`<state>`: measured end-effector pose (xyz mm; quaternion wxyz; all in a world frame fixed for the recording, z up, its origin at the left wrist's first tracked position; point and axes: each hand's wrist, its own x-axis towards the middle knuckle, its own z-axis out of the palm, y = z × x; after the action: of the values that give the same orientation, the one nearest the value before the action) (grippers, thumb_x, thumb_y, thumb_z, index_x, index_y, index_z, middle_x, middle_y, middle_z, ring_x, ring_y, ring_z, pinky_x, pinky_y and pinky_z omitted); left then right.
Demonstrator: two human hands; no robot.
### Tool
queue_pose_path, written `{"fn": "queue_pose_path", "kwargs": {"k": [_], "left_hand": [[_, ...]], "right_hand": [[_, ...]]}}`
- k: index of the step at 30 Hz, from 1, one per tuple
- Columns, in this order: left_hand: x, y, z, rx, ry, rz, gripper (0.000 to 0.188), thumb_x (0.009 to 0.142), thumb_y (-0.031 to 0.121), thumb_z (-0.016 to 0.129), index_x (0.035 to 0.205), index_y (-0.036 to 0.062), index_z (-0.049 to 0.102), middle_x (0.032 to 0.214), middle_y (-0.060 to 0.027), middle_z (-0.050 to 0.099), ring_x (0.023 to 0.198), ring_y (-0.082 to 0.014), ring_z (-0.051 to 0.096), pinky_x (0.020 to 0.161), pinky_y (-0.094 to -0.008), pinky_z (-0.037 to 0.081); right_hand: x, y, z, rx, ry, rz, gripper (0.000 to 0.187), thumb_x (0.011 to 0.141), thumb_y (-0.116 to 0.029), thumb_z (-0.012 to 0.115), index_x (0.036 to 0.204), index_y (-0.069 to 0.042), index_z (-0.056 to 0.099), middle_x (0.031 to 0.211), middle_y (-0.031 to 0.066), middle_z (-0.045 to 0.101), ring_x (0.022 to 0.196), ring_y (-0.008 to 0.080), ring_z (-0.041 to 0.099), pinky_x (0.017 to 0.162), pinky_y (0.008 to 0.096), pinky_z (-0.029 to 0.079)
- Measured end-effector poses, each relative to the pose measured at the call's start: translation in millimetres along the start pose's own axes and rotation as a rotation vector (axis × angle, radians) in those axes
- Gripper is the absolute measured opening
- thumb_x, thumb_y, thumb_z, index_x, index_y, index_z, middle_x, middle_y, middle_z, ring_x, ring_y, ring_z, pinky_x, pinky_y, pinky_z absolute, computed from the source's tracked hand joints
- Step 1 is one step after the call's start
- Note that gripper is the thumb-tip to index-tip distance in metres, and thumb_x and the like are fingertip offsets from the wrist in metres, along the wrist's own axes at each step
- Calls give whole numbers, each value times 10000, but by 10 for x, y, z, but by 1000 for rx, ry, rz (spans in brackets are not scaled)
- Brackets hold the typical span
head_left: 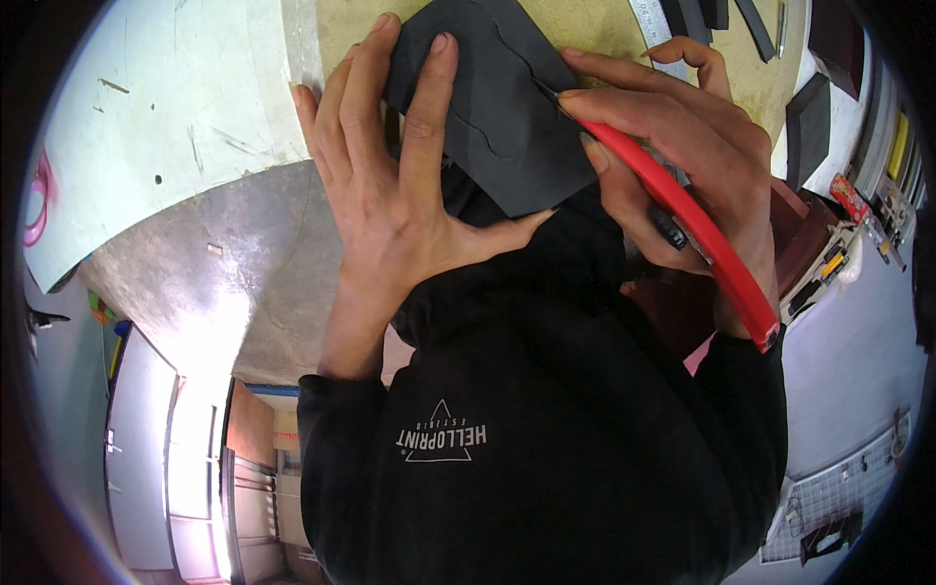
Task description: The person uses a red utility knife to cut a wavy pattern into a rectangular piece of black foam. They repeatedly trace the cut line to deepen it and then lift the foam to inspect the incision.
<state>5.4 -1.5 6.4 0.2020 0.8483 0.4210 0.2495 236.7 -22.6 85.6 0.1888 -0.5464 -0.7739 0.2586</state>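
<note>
A thick black sheet (546,166), perhaps foam, lies at the table's near edge, with wavy cut lines across its face. My left hand (390,195) is spread flat, its fingertips on the left part of the sheet and the thumb along its lower edge. In my right hand (707,146) is a red utility knife (673,190), gripped along its handle. Its blade tip touches the sheet at the right, by one of the wavy lines. Right fingertips rest close to the blade, near the sheet's right edge.
Beyond my right hand lie a metal ruler (646,24) and several black strips (694,18) on the yellowish tabletop (604,19). Dark flat pieces (807,132) and assorted tools (858,210) sit farther right. A pink ring-shaped thing (37,203) is on the pale surface at left.
</note>
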Motion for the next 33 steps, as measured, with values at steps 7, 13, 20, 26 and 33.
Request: {"fn": "queue_pose_path", "kwargs": {"k": [7, 13, 20, 26, 33], "left_hand": [[-6, -24, 2, 9, 4, 17, 1264, 512, 730, 883, 1544, 121, 480, 1562, -245, 382, 1447, -408, 389, 1178, -616, 262], [-21, -20, 12, 18, 6, 8, 1276, 485, 723, 887, 1535, 117, 491, 1568, -247, 381, 1450, -407, 388, 1153, -638, 255], [-91, -64, 95, -17, 36, -14, 1268, 470, 690, 893, 1529, 111, 502, 1582, -266, 378, 1452, -414, 380, 1168, -656, 209], [-109, -35, 121, -31, 72, -25, 1259, 474, 681, 894, 1522, 98, 511, 1571, -252, 372, 1446, -420, 379, 1183, -644, 183], [-137, -6, 133, -24, 69, -45, 1258, 474, 662, 896, 1522, 85, 505, 1572, -245, 358, 1456, -424, 361, 1188, -660, 175]], "right_hand": [[-40, -2, 32, 37, 27, 12, 355, 761, 4, 744, 1109, -64, 773, 1124, 167, 781, 999, 220, 774, 1044, 458, 417], [-100, -26, 52, 37, 49, 33, 379, 752, 4, 743, 1122, -70, 767, 1128, 160, 783, 988, 209, 776, 1052, 462, 403], [-154, -66, 118, 61, 118, 70, 366, 749, 5, 731, 1105, -69, 768, 1117, 154, 787, 962, 196, 780, 1035, 455, 410], [-178, -109, 146, 66, 142, 108, 360, 741, 8, 742, 1093, -61, 768, 1110, 156, 789, 975, 194, 778, 1025, 441, 417], [-206, -125, 194, 76, 177, 114, 357, 743, 37, 733, 1089, -48, 765, 1115, 168, 785, 992, 191, 774, 1017, 434, 421]]}}
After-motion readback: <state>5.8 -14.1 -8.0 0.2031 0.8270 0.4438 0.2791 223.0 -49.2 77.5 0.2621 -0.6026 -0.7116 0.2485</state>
